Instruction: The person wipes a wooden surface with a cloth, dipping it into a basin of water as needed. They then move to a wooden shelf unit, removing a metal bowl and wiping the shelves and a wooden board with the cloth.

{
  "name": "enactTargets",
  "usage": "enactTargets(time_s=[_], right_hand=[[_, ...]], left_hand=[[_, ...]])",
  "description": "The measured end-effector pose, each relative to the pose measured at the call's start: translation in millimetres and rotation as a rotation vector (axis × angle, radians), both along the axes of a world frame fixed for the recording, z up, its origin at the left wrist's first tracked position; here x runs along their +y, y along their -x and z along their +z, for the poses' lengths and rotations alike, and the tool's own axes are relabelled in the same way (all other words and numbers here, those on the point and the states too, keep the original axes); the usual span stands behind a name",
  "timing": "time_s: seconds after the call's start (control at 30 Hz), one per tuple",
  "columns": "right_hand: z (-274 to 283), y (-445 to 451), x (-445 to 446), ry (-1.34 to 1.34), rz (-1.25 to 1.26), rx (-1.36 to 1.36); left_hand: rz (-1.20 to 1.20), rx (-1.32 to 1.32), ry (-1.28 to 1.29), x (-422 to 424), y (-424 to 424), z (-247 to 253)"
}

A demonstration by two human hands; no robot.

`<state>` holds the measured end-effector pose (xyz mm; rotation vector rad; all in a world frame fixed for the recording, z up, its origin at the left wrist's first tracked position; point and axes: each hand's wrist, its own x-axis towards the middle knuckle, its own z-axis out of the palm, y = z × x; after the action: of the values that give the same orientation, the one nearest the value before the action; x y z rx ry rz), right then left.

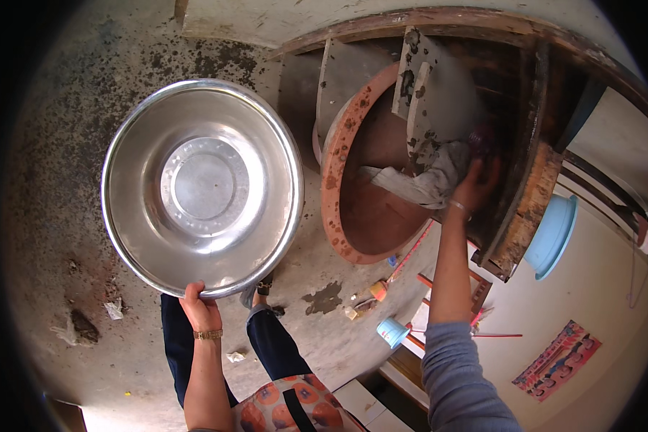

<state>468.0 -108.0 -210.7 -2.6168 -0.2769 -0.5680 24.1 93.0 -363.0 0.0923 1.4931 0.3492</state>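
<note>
A large round stainless-steel basin (135, 216) hangs tilted over the concrete floor, its inside facing me and nothing in it. My left hand (201, 308) grips its near rim, thumb on the inside. My right hand (478, 183) reaches into a dark wooden frame (537, 183), beside a crumpled grey-white cloth (410, 186). A dark reddish thing (481, 139) shows at its fingertips; shadow hides whether the fingers hold it. Below the cloth is a reddish-brown basin (332, 183) with stained rim, partly behind thin upright boards (405, 73).
A light-blue basin (553, 235) sits at the frame's right end. Further off are a light-blue bucket (393, 331), a broom (379, 290) and a wooden chair (480, 294). Litter (114, 309) and a wet patch (324, 298) mark the floor. A poster (556, 360) hangs on the wall.
</note>
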Motion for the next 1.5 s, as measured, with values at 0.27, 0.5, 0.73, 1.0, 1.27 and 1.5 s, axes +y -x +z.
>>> enactTargets(time_s=[0.27,0.5,0.73,1.0,1.27,1.5], right_hand=[[-7,52,27,-0.277,-0.337,0.306],[-26,51,-54,-1.276,-0.676,0.686],[-40,41,-83,-1.4,-0.436,0.642],[-29,14,-12,-1.307,-0.503,0.566],[-44,20,-1,-1.34,-0.514,0.413],[-50,-14,-3,-1.247,-0.48,0.504]], left_hand=[[-0.026,-0.045,0.014,-3,11,-7],[-0.008,-0.034,0.009,-4,9,-3],[-0.002,-0.054,0.018,-1,9,-4],[-0.038,-0.04,-0.001,-3,8,-3],[-0.013,-0.015,0.006,-9,8,-5],[0.03,-0.016,0.021,-6,2,-5]])
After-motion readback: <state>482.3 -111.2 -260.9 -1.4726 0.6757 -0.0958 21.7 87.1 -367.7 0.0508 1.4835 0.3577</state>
